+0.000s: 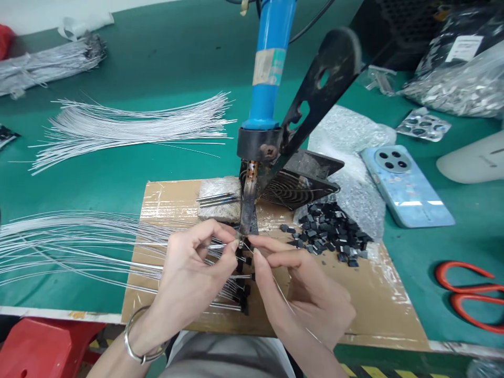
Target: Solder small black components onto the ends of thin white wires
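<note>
Under the tip of a blue-handled soldering iron [263, 94], held upright in a black metal bracket [321, 84], my two hands meet. My left hand [202, 268] is closed in a pinch on a thin white wire, whose end with a small piece sits by the iron tip; fingertips partly hide it. Between the thumb and forefinger of my right hand [301, 286] is a thin silvery solder wire [281, 294], which trails down across the palm. Below and between the hands lie white wires with black connectors [242, 299] on their ends, on a cardboard sheet [378, 315].
Behind the iron stands a black fan [299, 184], with loose black connectors [331, 231] to its right. A phone [407, 186] and red-handled scissors [468, 294] lie at the right. A white wire bundle [134, 126] lies at the back left. Metal tips rest on a pale block [218, 214].
</note>
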Demonstrator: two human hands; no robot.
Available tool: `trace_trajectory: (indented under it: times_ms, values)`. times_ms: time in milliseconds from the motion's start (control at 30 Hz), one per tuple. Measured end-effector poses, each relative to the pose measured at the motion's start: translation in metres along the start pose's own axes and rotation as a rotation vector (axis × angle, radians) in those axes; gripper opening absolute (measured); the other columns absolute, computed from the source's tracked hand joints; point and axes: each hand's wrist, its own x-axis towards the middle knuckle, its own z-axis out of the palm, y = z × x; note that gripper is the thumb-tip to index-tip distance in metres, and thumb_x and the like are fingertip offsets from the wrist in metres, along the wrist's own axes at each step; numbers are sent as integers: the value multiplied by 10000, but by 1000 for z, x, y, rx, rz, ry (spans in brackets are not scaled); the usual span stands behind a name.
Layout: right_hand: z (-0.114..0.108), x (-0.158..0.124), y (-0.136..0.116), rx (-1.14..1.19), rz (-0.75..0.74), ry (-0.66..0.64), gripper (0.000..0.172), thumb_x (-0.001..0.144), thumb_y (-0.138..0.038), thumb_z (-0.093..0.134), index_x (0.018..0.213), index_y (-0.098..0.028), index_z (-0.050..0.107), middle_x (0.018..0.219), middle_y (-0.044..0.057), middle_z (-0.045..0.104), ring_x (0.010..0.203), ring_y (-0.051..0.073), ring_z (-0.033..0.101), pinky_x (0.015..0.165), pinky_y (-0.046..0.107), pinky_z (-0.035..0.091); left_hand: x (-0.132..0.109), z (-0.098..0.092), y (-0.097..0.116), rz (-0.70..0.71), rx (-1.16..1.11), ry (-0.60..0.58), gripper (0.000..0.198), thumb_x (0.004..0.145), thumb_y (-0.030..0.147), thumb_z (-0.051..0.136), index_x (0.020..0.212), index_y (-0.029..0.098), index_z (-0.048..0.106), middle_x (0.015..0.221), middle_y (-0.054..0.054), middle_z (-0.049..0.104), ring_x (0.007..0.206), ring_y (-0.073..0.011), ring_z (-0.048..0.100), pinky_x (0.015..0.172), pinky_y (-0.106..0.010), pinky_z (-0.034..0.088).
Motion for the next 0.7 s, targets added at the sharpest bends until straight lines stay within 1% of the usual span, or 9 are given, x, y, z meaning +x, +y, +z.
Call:
trace_trajectory:
  times_ms: [200, 400, 500, 600, 700]
  values:
    - [1, 1, 1, 5, -10, -12, 207, 791, -21, 728, 851, -204, 652, 1006, 36, 800, 868, 181, 786, 776, 247, 618, 0, 0, -3, -2, 7, -6, 88, 796, 146, 648, 715, 179, 662, 813, -22, 734, 817, -180, 689, 652, -238, 494]
    - [1, 1, -2, -2, -16, 4, 213, 804, -24, 720, 866, -219, 663, 987, 26, 802, 852, 178, 786, 776, 252, 612, 0, 0, 0, 23, -8, 4, 101, 798, 122, 647, 712, 172, 664, 802, -18, 726, 772, -153, 670, 629, -222, 478]
    - [0, 1, -2, -16, -17, 7, 215, 808, -30, 723, 872, -227, 666, 987, 26, 804, 855, 187, 787, 775, 267, 617, 1, 0, 0, 42, -20, -3, 102, 803, 118, 649, 718, 171, 667, 800, -16, 723, 779, -146, 665, 649, -215, 485]
    - [1, 1, -4, -24, -17, 6, 202, 814, -42, 722, 866, -230, 668, 991, 31, 806, 854, 195, 788, 744, 272, 623, 1, 0, 0, 45, -27, -6, 111, 808, 114, 644, 715, 170, 668, 799, -15, 722, 777, -138, 663, 663, -208, 492]
    - [3, 2, -5, -50, -1, 42, 157, 837, -82, 712, 837, -234, 670, 963, 28, 811, 780, 185, 785, 686, 269, 623, 0, 0, 1, 48, -29, 0, 110, 807, 109, 643, 719, 169, 668, 805, -13, 725, 770, -130, 660, 664, -200, 493]
